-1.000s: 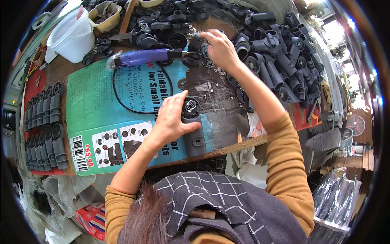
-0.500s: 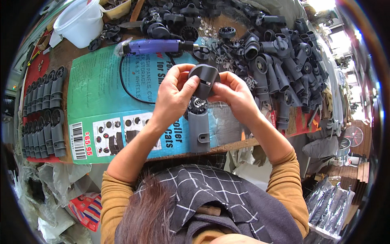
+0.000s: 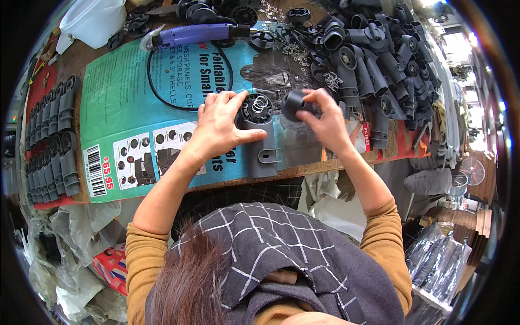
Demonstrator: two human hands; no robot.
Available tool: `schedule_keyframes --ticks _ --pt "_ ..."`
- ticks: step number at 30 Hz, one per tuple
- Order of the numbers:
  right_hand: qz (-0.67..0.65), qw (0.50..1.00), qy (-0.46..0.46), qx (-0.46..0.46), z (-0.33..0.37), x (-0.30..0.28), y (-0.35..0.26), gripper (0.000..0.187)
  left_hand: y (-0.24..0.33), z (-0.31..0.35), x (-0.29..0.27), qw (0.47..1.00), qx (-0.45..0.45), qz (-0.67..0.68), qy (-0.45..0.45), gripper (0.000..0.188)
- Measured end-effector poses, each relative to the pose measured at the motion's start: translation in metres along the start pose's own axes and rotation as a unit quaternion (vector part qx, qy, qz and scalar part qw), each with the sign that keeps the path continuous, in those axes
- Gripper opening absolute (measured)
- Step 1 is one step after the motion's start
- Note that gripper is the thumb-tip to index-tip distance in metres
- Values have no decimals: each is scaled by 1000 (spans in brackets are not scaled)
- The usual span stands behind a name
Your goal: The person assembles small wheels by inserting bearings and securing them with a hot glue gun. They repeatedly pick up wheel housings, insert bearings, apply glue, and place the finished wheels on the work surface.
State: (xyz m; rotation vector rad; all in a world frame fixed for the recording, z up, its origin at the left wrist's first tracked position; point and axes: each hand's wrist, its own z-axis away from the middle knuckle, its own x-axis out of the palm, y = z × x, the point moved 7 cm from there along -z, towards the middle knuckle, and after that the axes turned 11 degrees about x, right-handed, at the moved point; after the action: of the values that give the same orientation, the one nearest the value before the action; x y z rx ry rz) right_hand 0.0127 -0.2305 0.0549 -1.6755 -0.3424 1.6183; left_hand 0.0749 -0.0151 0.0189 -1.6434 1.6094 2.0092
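A dark grey plastic tube fitting (image 3: 261,146) lies on the cardboard sheet near the table's front edge, its round end facing up. A metal coil spring (image 3: 260,103) sits in the middle of that round end. My left hand (image 3: 219,127) holds the fitting from the left, with its thumb across the front just below the round end. To the right of the fitting, my right hand (image 3: 327,116) grips a black round plastic cap (image 3: 293,105) between thumb and fingers. Cap and right fingers are slightly blurred, and the cap is apart from the fitting.
A purple power screwdriver (image 3: 200,34) with a black cord lies beyond my hands. Many grey fittings (image 3: 374,76) are heaped at the right, small metal parts (image 3: 297,59) beside them. Rows of grey fittings (image 3: 54,157) stand at the left. A white bucket (image 3: 93,21) is at the back left.
Both hands held the cap over the fitting before. My left hand has let go of the cap and come down onto the fitting; my right hand has carried the cap rightward, uncovering the spring.
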Motion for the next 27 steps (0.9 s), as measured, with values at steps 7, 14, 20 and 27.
schedule_keyframes --ticks 7,14,20,27 --pt "-28 987 -51 -152 8 10 -71 36 0 4 1 1000 3 20 23 93" --pt "59 975 -94 -190 -1 42 -76 33 -1 5 2 998 5 40 50 77" --pt "23 976 -202 -84 -6 48 -50 34 -2 -4 0 998 55 18 -18 54" --pt "-169 960 -223 -26 3 66 -25 36 3 -13 1 992 -15 86 -95 50"
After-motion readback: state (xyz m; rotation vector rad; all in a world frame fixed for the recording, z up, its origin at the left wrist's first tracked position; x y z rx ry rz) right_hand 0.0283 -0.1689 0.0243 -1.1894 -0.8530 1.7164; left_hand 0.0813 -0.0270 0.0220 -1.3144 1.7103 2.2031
